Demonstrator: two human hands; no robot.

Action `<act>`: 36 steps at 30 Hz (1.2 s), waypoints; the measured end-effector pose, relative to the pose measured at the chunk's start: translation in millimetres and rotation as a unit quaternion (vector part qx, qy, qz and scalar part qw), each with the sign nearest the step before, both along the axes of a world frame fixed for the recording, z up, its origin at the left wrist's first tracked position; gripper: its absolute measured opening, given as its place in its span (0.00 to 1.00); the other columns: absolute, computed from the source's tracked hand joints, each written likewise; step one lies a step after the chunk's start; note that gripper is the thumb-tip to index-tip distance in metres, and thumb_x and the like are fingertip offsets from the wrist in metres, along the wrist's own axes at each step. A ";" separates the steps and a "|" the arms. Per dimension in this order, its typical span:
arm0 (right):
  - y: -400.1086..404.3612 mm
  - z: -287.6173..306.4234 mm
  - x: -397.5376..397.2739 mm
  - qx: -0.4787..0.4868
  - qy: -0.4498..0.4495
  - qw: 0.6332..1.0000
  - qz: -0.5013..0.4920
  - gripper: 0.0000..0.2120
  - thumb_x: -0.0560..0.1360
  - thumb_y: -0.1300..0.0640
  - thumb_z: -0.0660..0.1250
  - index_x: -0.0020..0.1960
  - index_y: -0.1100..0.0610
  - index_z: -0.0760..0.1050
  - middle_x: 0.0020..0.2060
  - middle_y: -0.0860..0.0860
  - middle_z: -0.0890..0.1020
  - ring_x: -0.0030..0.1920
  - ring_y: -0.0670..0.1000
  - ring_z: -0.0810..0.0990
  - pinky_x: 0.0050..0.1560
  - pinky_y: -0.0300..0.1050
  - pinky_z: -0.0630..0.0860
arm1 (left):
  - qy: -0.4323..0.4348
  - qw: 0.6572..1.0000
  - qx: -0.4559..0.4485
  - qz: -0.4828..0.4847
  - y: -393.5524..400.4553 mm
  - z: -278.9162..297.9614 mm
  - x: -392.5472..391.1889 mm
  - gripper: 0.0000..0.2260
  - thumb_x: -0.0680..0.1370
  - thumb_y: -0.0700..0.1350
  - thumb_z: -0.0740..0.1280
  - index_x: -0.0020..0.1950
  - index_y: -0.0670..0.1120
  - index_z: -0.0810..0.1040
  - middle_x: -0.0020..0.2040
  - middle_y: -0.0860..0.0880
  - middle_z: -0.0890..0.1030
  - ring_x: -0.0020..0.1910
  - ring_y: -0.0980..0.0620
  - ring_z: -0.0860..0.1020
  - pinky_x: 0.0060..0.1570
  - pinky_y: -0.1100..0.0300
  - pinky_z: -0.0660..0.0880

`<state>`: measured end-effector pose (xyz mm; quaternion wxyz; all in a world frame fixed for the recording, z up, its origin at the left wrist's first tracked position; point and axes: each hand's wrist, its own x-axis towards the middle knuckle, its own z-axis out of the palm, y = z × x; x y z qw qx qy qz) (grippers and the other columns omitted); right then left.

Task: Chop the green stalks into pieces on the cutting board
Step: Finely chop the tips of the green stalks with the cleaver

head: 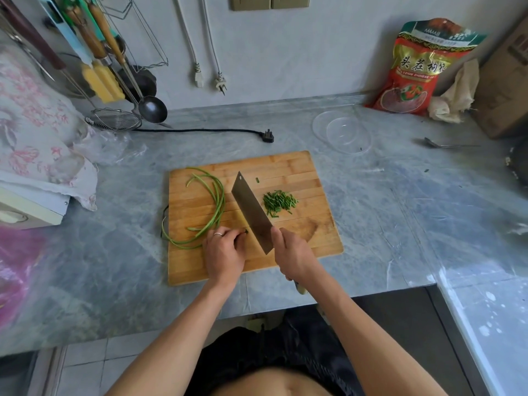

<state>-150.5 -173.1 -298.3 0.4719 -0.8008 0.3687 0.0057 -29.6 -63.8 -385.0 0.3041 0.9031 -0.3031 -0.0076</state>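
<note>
A wooden cutting board [288, 167] lies on the grey marble counter. Long curved green stalks [217, 202] lie on its left half. My left hand [223, 252] is curled over their near ends and pins them to the board. My right hand [294, 255] grips the handle of a cleaver [251, 211]. Its blade stands on the board just right of my left fingers, with the tip pointing away. A small heap of chopped green pieces [278, 202] sits right of the blade. One loose piece [257, 180] lies farther back.
A clear glass bowl [320, 130] stands behind the board to the right, with a spoon [445, 144] beyond it. A red bag [414, 70] leans on the wall. A black plug and cord [268, 136] lie behind the board. Hanging utensils, a strainer [114, 119] and floral cloth fill the left.
</note>
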 end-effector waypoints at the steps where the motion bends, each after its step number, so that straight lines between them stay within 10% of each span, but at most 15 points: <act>1: 0.9 0.3 0.5 0.000 0.002 1.000 0.006 0.20 0.84 0.47 0.47 0.40 0.57 0.67 0.32 0.51 0.73 0.32 0.55 0.74 0.36 0.53 0.76 | 0.002 1.000 -0.002 0.004 1.4 0.0 -1.1 0.05 0.75 0.42 0.72 0.49 0.47 0.86 0.44 0.48 0.82 0.44 0.44 0.76 0.47 0.48 0.73; 8: -22.4 -3.2 -0.8 0.025 0.016 0.997 -0.065 0.23 0.83 0.44 0.47 0.46 0.57 0.72 0.29 0.54 0.75 0.25 0.53 0.74 0.22 0.41 0.69 | 0.017 1.000 -0.014 0.013 2.1 0.9 -3.2 0.05 0.75 0.40 0.73 0.49 0.48 0.86 0.43 0.49 0.82 0.45 0.45 0.76 0.47 0.49 0.73; 27: -9.0 4.8 -19.5 -0.064 0.003 0.998 0.003 0.18 0.84 0.50 0.50 0.44 0.60 0.68 0.36 0.59 0.76 0.35 0.62 0.74 0.36 0.52 0.67 | -0.047 0.998 -0.003 -0.048 -24.4 -1.2 3.3 0.04 0.74 0.41 0.73 0.48 0.45 0.86 0.43 0.47 0.81 0.43 0.44 0.75 0.43 0.50 0.71; 36: 0.4 6.8 -23.4 -0.074 0.073 0.994 0.028 0.18 0.82 0.43 0.48 0.49 0.54 0.68 0.35 0.48 0.71 0.39 0.54 0.72 0.41 0.46 0.67 | 0.065 0.997 -0.044 -0.025 -25.6 3.6 11.6 0.05 0.73 0.43 0.72 0.45 0.48 0.87 0.41 0.49 0.85 0.39 0.46 0.79 0.43 0.47 0.76</act>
